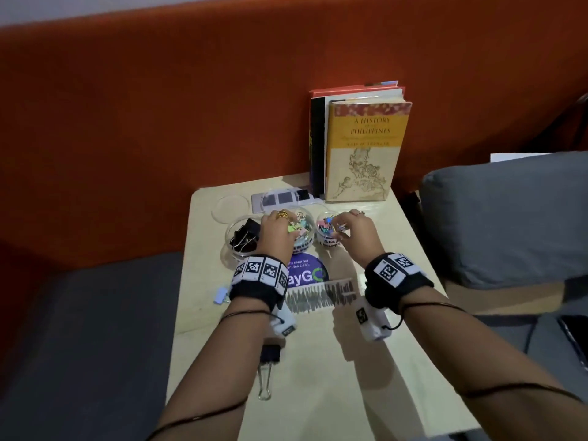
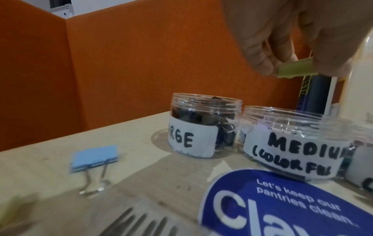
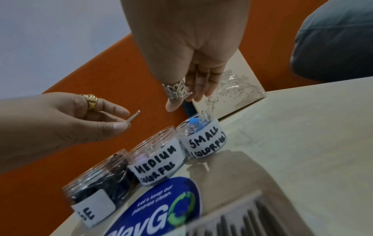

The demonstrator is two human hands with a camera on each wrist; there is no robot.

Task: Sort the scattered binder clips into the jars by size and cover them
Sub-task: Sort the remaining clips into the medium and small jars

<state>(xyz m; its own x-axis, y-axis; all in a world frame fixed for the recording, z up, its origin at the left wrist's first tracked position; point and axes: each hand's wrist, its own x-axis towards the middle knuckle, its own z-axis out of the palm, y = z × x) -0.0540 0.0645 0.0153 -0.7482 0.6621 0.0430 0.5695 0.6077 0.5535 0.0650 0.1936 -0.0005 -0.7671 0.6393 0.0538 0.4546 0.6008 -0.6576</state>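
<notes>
This looks like an office lounge or shared workspace. An orange fabric partition [image 1: 159, 122] rises beyond the hands, behind a small pale tabletop [image 1: 318, 361], and a grey upholstered seat [image 1: 509, 218] stands to their right. Just below the hands a round blue sticker [image 1: 307, 272] reads "Let's keep our pantries clean", and upright books [image 1: 362, 148] lean against the partition beyond them.

Both arms reach forward. The left hand [image 1: 276, 232] pinches something between thumb and fingers; the right hand [image 1: 354, 232] points its fingers downward, seemingly pinching too, though that's blurred.
</notes>
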